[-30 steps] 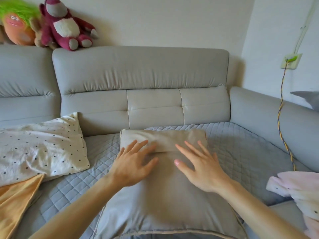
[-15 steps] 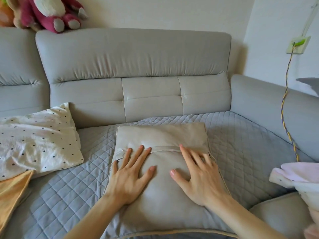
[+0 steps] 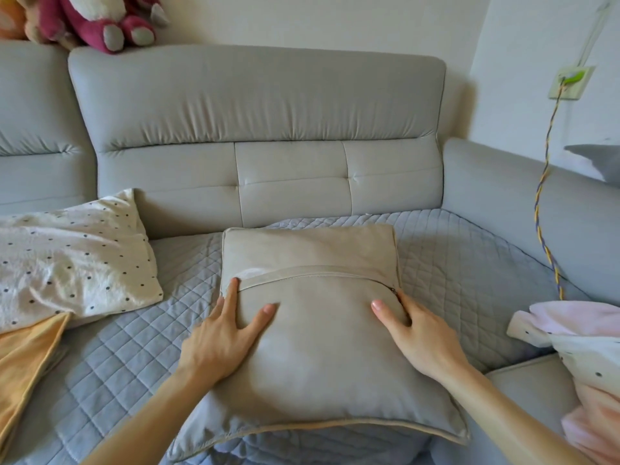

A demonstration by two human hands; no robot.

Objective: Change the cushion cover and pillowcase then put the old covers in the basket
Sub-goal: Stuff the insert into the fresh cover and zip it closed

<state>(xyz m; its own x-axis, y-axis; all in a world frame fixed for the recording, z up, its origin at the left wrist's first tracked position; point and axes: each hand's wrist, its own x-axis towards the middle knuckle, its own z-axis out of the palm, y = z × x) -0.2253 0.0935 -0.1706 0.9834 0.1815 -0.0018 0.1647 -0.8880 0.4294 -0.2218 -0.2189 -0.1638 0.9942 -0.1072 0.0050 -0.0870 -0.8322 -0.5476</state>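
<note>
Both our hands have slid apart on the beige cushion (image 3: 318, 357), which lies zip-up mid-seat on the sofa (image 3: 268, 112). Our left hand (image 3: 218, 340) presses flat, fingers splayed, forefinger at the left end of the zip (image 3: 312, 274). Our right hand (image 3: 419, 333) curls round the right edge by the pull (image 3: 393, 290). Far left, a dotted pillow (image 3: 73, 253) overlaps an orange cover (image 3: 23, 357); right, pink cloth (image 3: 577, 320).

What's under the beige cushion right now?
The beige cushion lies on the quilted grey mat, which shows all round it; the left hand and right hand rest on top. Anything beneath its middle is covered.
</note>
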